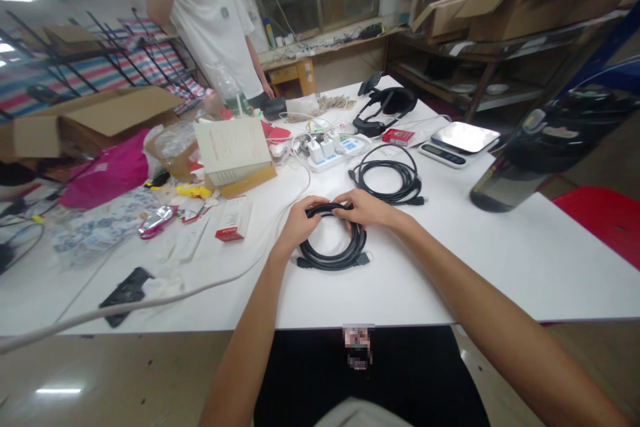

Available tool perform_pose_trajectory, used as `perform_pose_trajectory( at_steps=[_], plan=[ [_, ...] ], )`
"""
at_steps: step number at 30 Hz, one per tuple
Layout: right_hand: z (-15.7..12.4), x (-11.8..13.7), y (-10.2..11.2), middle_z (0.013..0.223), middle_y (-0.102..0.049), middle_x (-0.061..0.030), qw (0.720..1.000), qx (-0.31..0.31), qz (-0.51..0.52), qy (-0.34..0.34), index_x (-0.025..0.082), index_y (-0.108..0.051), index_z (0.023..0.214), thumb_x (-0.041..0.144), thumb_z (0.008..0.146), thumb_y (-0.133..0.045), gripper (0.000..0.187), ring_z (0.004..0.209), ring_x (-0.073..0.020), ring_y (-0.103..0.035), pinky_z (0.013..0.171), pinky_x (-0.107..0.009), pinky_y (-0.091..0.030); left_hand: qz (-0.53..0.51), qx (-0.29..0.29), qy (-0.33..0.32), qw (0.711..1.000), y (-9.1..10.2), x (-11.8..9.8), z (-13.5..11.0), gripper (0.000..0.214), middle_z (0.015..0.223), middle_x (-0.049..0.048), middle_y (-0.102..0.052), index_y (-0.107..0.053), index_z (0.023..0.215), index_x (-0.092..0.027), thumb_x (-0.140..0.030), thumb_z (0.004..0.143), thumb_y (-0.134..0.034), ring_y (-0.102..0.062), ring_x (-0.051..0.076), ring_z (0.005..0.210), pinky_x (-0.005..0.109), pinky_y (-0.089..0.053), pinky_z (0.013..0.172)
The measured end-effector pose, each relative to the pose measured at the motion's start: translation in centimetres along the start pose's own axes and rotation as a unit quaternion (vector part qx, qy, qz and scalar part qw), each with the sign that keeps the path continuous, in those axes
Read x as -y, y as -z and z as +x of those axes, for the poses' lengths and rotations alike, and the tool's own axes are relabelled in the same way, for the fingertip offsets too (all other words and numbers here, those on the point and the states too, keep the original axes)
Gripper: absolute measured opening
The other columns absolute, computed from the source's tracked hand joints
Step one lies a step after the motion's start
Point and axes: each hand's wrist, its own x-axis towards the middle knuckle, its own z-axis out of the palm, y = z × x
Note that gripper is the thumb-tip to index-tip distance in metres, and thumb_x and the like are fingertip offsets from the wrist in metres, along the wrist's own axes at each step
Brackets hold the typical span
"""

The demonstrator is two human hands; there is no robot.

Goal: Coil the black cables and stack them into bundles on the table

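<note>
A coiled black cable (333, 260) with a plug at each end lies on the white table in front of me. My left hand (303, 217) grips the far left part of the coil, fingers curled over it. On the far right part, my right hand (363, 208) is closed with thumb and fingers around the strands. Both hands meet near the top of the loop. Just beyond my right hand rests a second coiled black cable (390, 199), its plug pointing right; neither hand holds it.
A dark bottle (530, 153) and a kitchen scale (463, 140) stand to the right. Behind are a headset (383, 110), a power strip (335, 155) and a red box (399, 137). Leftward lie a book (233, 147), a small carton (234, 219) and a grey cord (200, 293). A person (215, 27) stands beyond.
</note>
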Motion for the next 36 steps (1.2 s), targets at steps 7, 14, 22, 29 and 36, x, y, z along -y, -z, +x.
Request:
perform_pose_trajectory(
  at_steps=[7,14,22,29,36],
  plan=[
    [0.2,-0.6,-0.1,0.096,-0.072,-0.0101,0.975,-0.097,-0.191,0.061,0.016,-0.076,0.105,0.037,0.094,-0.068,0.025,0.083,-0.0191,-0.060,0.075,-0.030,-0.039,0.004,0.003,-0.028,1.000,-0.3,0.8,0.0,0.035,0.115,0.0082,-0.079,-0.081,0.110,-0.022,-0.007,0.082,-0.066,-0.073,0.024,0.111,0.042,-0.055,0.108],
    [0.7,-1.8,-0.1,0.099,-0.070,-0.0086,0.976,-0.068,-0.180,0.097,0.016,-0.075,0.109,0.031,0.096,-0.067,0.021,0.087,-0.0184,-0.061,0.079,-0.029,-0.041,0.030,0.004,-0.019,0.999,-0.2,-0.1,-0.2,0.024,0.111,0.0081,-0.080,-0.082,0.104,-0.022,-0.013,0.085,-0.071,-0.073,0.026,0.110,0.043,-0.053,0.108],
    [0.4,-1.6,0.0,0.086,-0.071,-0.0041,0.979,-0.058,-0.157,0.113,0.017,-0.075,0.092,0.031,0.092,-0.070,0.016,0.075,-0.0143,-0.058,0.073,-0.027,-0.040,0.034,0.025,-0.011,0.999,-0.5,-0.8,-0.5,0.013,0.102,0.0072,-0.081,-0.083,0.098,-0.022,-0.023,0.091,-0.072,-0.074,0.023,0.099,0.036,-0.054,0.094],
    [-0.9,-1.2,3.4,0.088,-0.068,-0.0082,0.904,-0.308,-0.271,0.123,0.019,-0.064,0.089,0.046,0.101,-0.059,0.030,0.089,-0.0232,-0.062,0.084,-0.036,-0.043,0.071,0.042,-0.021,0.996,-0.9,-1.5,-0.8,0.011,0.101,0.0044,-0.079,-0.079,0.096,-0.022,-0.027,0.094,-0.070,-0.072,0.020,0.097,0.034,-0.055,0.091],
    [-1.3,-2.8,4.2,0.120,-0.071,-0.0189,0.889,-0.256,-0.373,-0.070,0.015,-0.059,0.122,0.075,0.086,-0.072,0.071,0.109,-0.0362,-0.065,0.092,-0.043,-0.045,0.100,0.033,-0.034,0.994,-1.0,-2.0,-0.8,0.013,0.094,0.0039,-0.076,-0.077,0.092,-0.021,-0.027,0.097,-0.067,-0.070,0.020,0.090,0.034,-0.053,0.084]
  ],
)
